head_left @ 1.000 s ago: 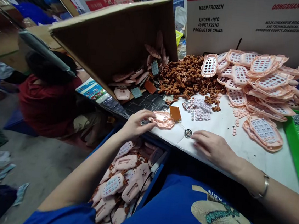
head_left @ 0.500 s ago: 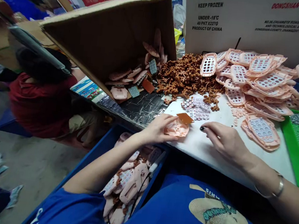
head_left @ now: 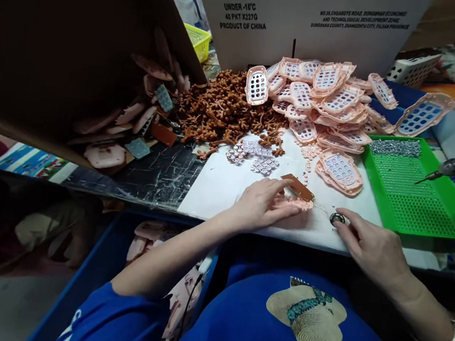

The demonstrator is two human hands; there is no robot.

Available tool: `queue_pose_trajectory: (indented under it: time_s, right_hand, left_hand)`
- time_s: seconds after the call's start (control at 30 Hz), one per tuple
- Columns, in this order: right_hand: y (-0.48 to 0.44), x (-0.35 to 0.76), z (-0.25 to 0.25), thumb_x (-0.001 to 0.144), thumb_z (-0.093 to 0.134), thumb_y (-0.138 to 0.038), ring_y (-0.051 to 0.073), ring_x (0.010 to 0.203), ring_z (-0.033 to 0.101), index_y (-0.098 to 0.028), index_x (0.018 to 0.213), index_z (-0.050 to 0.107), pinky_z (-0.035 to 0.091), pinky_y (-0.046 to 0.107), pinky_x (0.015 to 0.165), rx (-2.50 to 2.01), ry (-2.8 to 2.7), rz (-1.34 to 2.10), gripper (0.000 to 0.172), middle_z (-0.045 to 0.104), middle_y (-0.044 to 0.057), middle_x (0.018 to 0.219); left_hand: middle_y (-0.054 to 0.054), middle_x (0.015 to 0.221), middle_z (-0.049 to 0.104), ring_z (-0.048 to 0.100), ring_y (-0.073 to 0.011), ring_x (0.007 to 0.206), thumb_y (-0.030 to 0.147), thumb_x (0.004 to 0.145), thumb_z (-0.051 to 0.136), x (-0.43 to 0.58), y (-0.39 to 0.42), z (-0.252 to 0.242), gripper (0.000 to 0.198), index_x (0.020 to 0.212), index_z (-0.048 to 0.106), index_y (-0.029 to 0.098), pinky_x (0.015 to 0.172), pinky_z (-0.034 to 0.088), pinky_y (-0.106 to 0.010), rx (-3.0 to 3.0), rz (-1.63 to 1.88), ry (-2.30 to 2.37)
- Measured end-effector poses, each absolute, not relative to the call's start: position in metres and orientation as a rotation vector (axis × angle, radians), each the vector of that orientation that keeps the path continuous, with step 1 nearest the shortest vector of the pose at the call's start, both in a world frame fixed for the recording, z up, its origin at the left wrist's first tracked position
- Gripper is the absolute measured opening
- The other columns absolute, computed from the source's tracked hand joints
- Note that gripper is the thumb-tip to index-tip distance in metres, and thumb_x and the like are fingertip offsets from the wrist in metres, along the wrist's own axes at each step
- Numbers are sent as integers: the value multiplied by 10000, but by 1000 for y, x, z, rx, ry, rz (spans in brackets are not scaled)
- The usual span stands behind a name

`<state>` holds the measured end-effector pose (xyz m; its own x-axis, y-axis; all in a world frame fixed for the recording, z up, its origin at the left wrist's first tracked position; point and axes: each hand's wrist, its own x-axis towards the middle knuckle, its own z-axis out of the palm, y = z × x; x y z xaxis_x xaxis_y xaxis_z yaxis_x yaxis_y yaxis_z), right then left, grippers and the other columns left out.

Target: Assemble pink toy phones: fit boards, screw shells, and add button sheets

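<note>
My left hand (head_left: 262, 202) is closed around a pink plastic shell (head_left: 295, 203) low over the white work surface (head_left: 217, 191). A brown circuit board (head_left: 299, 188) stands tilted at the shell's far side, by my left fingertips. Between thumb and fingers, my right hand (head_left: 370, 242) pinches a small round black speaker (head_left: 337, 219). Thin wires run from the board's side toward the speaker. Just beyond lie small pale keypad pieces (head_left: 265, 158) and a stack of pink shells with pale keypads (head_left: 340, 171).
Brown bone-shaped pieces (head_left: 225, 110) are heaped at the back, beside piled pink frames (head_left: 325, 94). A green tray (head_left: 422, 207) with screws lies right, near a screwdriver tip (head_left: 441, 170). An open cardboard box (head_left: 60, 55) holds shells and boards; a blue bin (head_left: 90, 275) sits below left.
The view has swung right, showing more of the green tray and the screwdriver. The speaker and wires now show clearly at my right hand. The brown board has tilted at the shell.
</note>
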<state>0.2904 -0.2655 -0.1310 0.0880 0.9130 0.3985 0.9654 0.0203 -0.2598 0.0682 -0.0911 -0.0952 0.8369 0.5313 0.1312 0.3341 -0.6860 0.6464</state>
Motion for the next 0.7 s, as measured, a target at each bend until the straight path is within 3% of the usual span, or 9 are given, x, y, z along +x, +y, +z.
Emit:
queue_pose_trajectory:
  time_s: [0.17, 0.27, 0.37, 0.47, 0.6, 0.7]
  right_hand:
    - [-265, 291, -133, 967, 531, -330, 138, 653, 655, -222, 1039, 695, 407, 269, 562, -1901, -1959, -245, 210, 681, -9, 777]
    - [-263, 293, -131, 965, 534, -335, 126, 674, 644, -222, 1078, 688, 405, 259, 566, -1905, -1963, -255, 221, 663, -8, 814]
    - [-257, 295, -131, 964, 535, -326, 135, 699, 647, -210, 1105, 683, 419, 264, 571, -1911, -2017, -253, 235, 664, 4, 871]
    - [-252, 300, -133, 967, 526, -299, 145, 712, 650, -172, 1086, 684, 463, 271, 626, -1875, -2041, -196, 235, 658, 17, 867]
    - [-249, 307, -132, 957, 543, -278, 157, 776, 662, -137, 1070, 675, 501, 275, 704, -1821, -2039, -49, 224, 655, 41, 898]
    - [-248, 309, -126, 954, 548, -258, 156, 808, 660, -144, 1036, 675, 503, 276, 735, -1786, -2006, 63, 189, 664, 46, 923]
  left_hand:
    - [-74, 1029, 720, 655, -213, 901, 527, 959, 418, 71, -76, -77, 461, 1183, 658, 205, 810, 466, -317, 2380, 182, 586]
    - [-73, 1008, 716, 649, -208, 900, 374, 955, 461, 71, -67, -72, 333, 1131, 676, 191, 822, 474, -331, 2525, 219, 615]
    - [-149, 1234, 631, 572, -256, 1125, 203, 864, 560, 79, -54, -76, 405, 1262, 600, 141, 945, 452, -389, 2740, 245, 421]
    - [-204, 1384, 521, 494, -291, 1245, 194, 832, 618, 93, -42, -84, 564, 1375, 501, 100, 1027, 409, -421, 2800, 117, 159]
    - [-141, 1136, 656, 584, -240, 1024, 181, 872, 568, 107, -35, -87, 462, 1329, 548, 122, 923, 449, -375, 2818, 25, 55]
    - [-126, 1078, 668, 587, -234, 974, 266, 912, 555, 107, -38, -84, 344, 1226, 619, 140, 900, 448, -374, 2911, 52, 13]
